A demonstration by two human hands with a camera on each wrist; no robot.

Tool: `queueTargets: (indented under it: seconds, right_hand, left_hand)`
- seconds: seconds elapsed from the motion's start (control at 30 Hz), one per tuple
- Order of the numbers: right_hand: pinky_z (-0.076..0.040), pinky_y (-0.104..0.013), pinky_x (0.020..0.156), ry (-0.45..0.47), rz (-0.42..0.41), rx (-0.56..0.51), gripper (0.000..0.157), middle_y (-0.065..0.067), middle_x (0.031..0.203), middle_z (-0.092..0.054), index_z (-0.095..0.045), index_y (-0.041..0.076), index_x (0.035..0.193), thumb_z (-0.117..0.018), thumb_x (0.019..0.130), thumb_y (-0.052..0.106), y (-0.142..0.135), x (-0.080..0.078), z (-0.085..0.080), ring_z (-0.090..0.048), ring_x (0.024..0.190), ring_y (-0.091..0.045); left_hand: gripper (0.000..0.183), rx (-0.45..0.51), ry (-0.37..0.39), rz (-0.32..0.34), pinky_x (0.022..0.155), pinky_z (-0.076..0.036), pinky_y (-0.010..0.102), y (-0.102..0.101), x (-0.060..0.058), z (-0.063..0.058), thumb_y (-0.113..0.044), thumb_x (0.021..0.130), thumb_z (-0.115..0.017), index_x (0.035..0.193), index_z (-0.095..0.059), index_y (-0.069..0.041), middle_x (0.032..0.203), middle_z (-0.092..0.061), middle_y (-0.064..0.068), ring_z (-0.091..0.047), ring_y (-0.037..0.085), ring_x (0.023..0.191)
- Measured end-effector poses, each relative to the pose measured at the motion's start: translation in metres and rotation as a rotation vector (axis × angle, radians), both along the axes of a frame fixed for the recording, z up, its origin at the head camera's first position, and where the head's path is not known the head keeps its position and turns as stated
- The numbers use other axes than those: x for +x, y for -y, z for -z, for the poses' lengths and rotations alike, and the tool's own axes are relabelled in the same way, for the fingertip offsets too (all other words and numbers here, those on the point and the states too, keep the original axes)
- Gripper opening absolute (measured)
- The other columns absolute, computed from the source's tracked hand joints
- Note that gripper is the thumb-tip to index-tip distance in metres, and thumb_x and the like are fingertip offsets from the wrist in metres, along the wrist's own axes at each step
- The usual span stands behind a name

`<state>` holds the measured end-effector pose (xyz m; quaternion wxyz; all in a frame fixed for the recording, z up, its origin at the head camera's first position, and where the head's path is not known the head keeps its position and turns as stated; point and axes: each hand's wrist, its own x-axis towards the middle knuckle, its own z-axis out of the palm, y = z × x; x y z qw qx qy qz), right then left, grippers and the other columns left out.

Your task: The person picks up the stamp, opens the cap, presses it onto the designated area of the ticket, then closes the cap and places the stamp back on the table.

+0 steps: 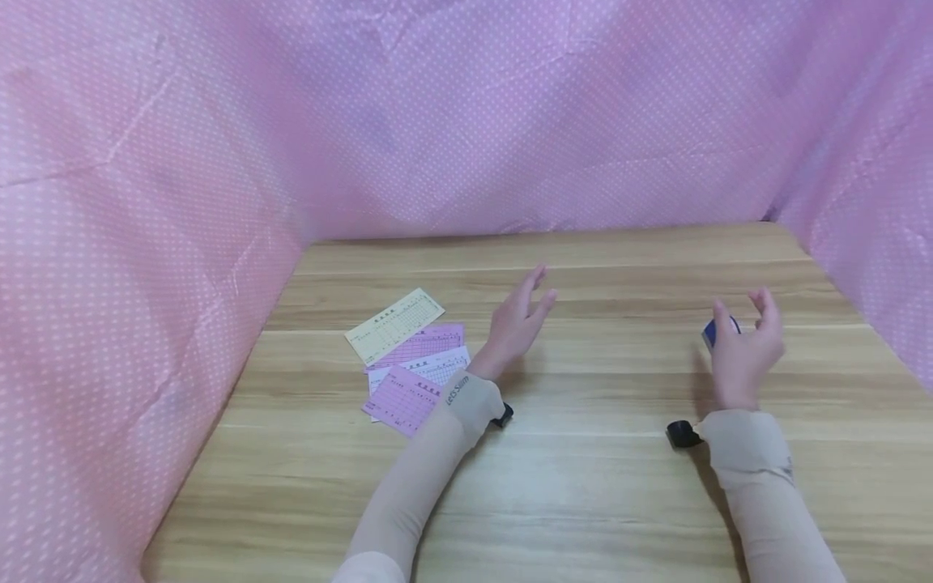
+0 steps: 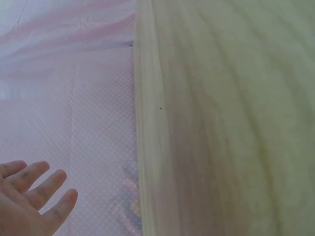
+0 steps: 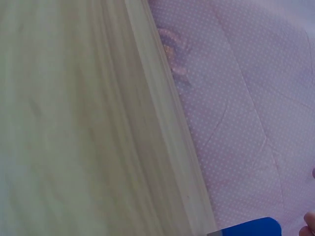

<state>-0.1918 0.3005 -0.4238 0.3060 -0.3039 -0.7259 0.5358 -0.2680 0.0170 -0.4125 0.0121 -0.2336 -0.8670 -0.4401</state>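
Blue rounded object (image 3: pixel 253 227) is held in right grip (image 1: pixel 745 356); yellow, pink, white paper slips (image 1: pixel 411 358) near released left grip (image 1: pixel 510 325) are unhandled.

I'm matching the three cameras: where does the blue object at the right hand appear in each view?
Head: blue object, right side, partly hidden by the right hand.
Left wrist: not in it.
Right wrist: bottom edge, right of centre.
Shared landmark: pink dotted cloth beyond the tabletop.

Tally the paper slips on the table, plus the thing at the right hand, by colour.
Yellow slip: 1
Pink slips: 2
White slip: 1
Blue thing: 1
Total in view: 5
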Motion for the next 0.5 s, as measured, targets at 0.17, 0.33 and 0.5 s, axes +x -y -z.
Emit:
queueTargets:
  seconds: [0.17, 0.33, 0.5]
  right_hand:
    - [-0.016, -0.024, 0.121, 0.093, -0.004, -0.041, 0.058, 0.007, 0.156, -0.035, -0.042, 0.023, 0.144, -0.065, 0.092, 0.032, -0.006, 0.001, 0.004, -0.027, 0.144, -0.004]
    - [-0.021, -0.027, 0.121, 0.217, -0.038, -0.124, 0.065, 0.010, 0.159, -0.027, -0.035, 0.025, 0.148, -0.066, 0.091, 0.030, -0.011, 0.000, 0.008, -0.022, 0.147, -0.008]
    - [-0.030, -0.033, 0.118, 0.309, -0.056, -0.133, 0.064, 0.008, 0.159, -0.028, -0.037, 0.025, 0.147, -0.067, 0.091, 0.030, -0.015, -0.002, 0.012, -0.027, 0.145, -0.014]
  left_hand:
    - [0.058, 0.003, -0.004, -0.003, 0.115, -0.033, 0.045, 0.001, -0.002, 0.003, -0.048, 0.102, -0.036, 0.154, -0.022, -0.024, 0.156, -0.037, -0.003, -0.040, 0.018, 0.141]
    - [0.058, 0.031, 0.003, 0.000, 0.115, -0.033, 0.045, 0.003, -0.004, 0.006, -0.046, 0.102, -0.039, 0.154, -0.022, -0.025, 0.156, -0.037, -0.005, -0.040, 0.018, 0.140]
    - [0.059, 0.056, 0.013, 0.009, 0.115, -0.033, 0.047, 0.003, -0.006, 0.008, -0.047, 0.101, -0.040, 0.154, -0.021, -0.028, 0.156, -0.036, -0.006, -0.039, 0.017, 0.141]
